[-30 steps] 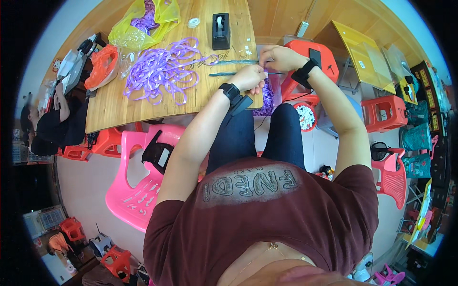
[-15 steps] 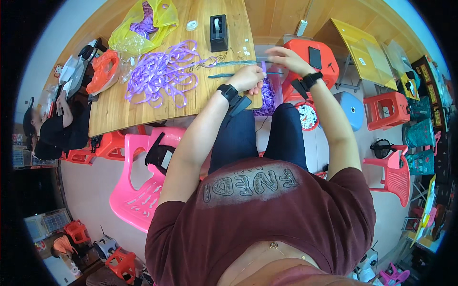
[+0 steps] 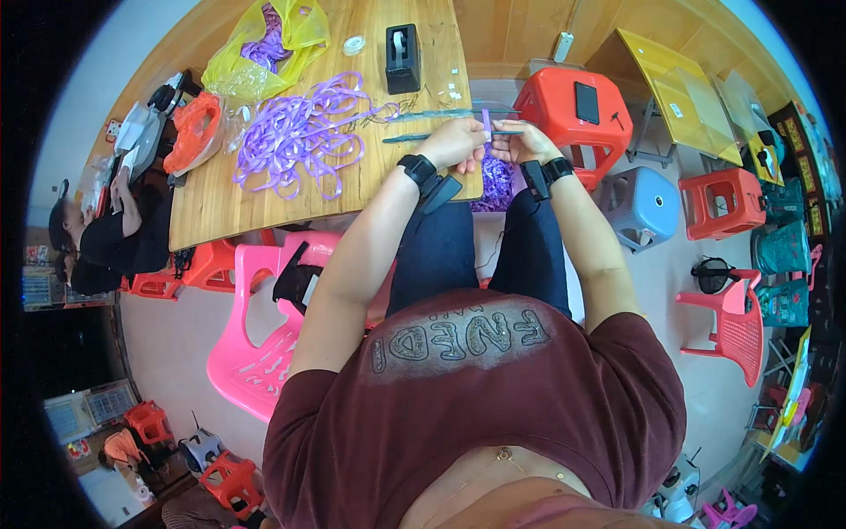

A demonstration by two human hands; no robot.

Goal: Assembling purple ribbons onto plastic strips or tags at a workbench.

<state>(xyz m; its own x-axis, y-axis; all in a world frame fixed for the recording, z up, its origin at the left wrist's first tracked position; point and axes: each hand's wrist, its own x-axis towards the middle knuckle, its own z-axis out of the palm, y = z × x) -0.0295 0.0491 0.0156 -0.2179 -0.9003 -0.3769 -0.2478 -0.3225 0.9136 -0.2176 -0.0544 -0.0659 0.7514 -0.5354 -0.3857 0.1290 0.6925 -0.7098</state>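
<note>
My left hand (image 3: pixel 456 144) and my right hand (image 3: pixel 518 141) meet at the near right corner of the wooden table (image 3: pixel 211 203), both pinching a short strip of purple ribbon (image 3: pixel 486 121). A thin green stem (image 3: pixel 432 115) lies on the table just beyond my left hand. A loose heap of purple ribbon loops (image 3: pixel 300 132) spreads to the left of it. More purple ribbon (image 3: pixel 498 181) hangs below the table edge between my wrists. Both wrists wear black bands.
A black tape dispenser (image 3: pixel 403 57) and a yellow bag (image 3: pixel 269 44) of ribbon sit further back. A red stool (image 3: pixel 573 110) with a phone stands right of my hands, a blue stool (image 3: pixel 643 207) nearer. A pink chair (image 3: pixel 251 353) is at my left. Another person (image 3: pixel 97 238) sits at the table's left end.
My hands stayed together at the table corner while my head shifted, moving the table and stools left in view. The right hand has closed in tighter on the ribbon strip.
</note>
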